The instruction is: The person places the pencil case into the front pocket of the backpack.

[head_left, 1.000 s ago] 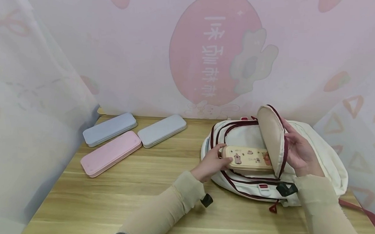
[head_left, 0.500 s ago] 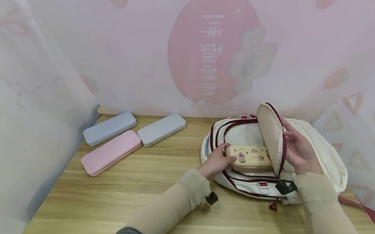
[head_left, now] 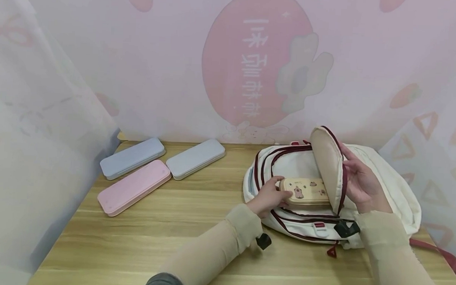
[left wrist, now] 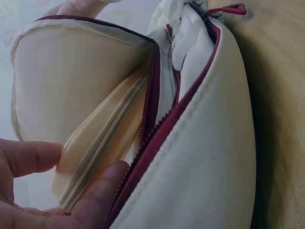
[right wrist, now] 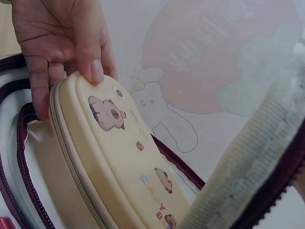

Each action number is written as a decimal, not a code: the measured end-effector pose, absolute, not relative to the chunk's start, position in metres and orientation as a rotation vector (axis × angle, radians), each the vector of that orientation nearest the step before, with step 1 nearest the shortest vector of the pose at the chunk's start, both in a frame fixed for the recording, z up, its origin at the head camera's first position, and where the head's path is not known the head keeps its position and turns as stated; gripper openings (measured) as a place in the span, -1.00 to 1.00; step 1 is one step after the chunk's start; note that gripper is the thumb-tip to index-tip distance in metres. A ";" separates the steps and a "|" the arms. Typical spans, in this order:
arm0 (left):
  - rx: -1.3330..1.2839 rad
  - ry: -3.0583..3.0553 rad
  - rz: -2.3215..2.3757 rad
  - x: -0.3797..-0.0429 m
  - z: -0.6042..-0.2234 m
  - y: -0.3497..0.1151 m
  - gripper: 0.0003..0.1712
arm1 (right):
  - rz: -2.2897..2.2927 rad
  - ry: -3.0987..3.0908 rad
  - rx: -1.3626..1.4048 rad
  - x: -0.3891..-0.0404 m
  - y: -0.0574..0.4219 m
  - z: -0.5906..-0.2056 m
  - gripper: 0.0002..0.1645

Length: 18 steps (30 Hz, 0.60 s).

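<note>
A cream zippered pencil case (head_left: 305, 191) with capybara stickers lies partly inside the front pocket of a white backpack (head_left: 392, 186) with dark red zips. My left hand (head_left: 269, 196) grips the case's left end, thumb on top and fingers beneath, as the right wrist view shows on the case (right wrist: 114, 138). The far end of the case is hidden under the pocket flap (head_left: 327, 167). My right hand (head_left: 362, 183) holds that flap up by its zipped edge. In the left wrist view the zip side of the case (left wrist: 102, 143) faces the camera, between thumb and fingers.
Left on the wooden table (head_left: 134, 248) lie three slim cases: a blue one (head_left: 133, 158), a pink one (head_left: 134, 187) and a pale grey one (head_left: 195, 158). A printed cloth (head_left: 170, 65) hangs behind the table. A red strap (head_left: 439, 252) trails off the backpack at right.
My left hand has moved right with the pencil case, and more of the case has slid under the flap. The right hand keeps the flap lifted, nearly still.
</note>
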State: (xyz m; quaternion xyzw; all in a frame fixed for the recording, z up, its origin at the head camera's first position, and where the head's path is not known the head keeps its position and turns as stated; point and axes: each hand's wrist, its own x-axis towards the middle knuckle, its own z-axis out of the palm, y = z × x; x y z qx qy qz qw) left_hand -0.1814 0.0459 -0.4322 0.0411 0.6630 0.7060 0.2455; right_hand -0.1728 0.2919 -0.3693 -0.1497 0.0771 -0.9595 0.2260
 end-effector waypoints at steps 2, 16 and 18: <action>0.111 1.785 1.931 -0.182 -0.433 0.047 -0.29 | -2.642 0.215 -0.416 -0.173 0.292 -0.370 -0.40; 0.067 1.751 1.951 -0.185 -0.441 0.063 -0.31 | -2.636 0.225 -0.414 -0.172 0.290 -0.369 -0.39; 0.074 1.753 1.943 -0.184 -0.443 0.066 -0.31 | -2.638 0.222 -0.411 -0.171 0.290 -0.369 -0.38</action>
